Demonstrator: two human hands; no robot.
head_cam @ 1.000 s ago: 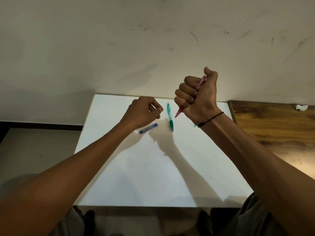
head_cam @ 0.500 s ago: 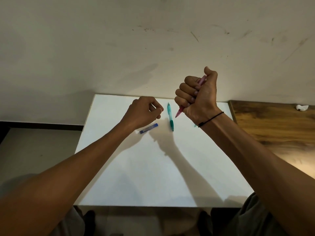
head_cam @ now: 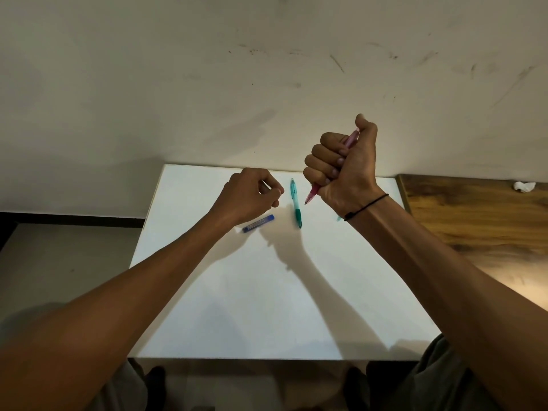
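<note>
Both forearms reach out over the near edge of the white table (head_cam: 237, 307), whose near half carries only their shadows. Past the middle of the surface, toward the far edge, a blue lead case (head_cam: 258, 223) lies slantwise. Just beside it on the right lies a teal mechanical pencil (head_cam: 296, 203), its tip toward the near edge.

The left hand (head_cam: 252, 192) hovers just above the lead case, fingers curled and thumb tip meeting the forefinger. Whether a thin lead is pinched there is too small to tell.

The right hand (head_cam: 344, 167), with a black cord (head_cam: 367, 206) at the wrist, is raised off the surface near the far right corner. It is a fist clamped around a pink mechanical pencil (head_cam: 312, 194), tip pointing down and left out of the bottom of the fist and thumb lying over the top end. A teal sliver (head_cam: 339, 218) shows behind that wrist, mostly hidden.

This looks like the refilling or lead-feeding step, with the thumb placed to work the push button. The next move probably calls for bringing the two hands together, so the left fingers can meet the pink tip or cap, with a light, steady pinch if a lead is involved.

Beyond the right edge stands a wooden table (head_cam: 474, 218) with a crumpled white scrap (head_cam: 524, 186) at its far side.
</note>
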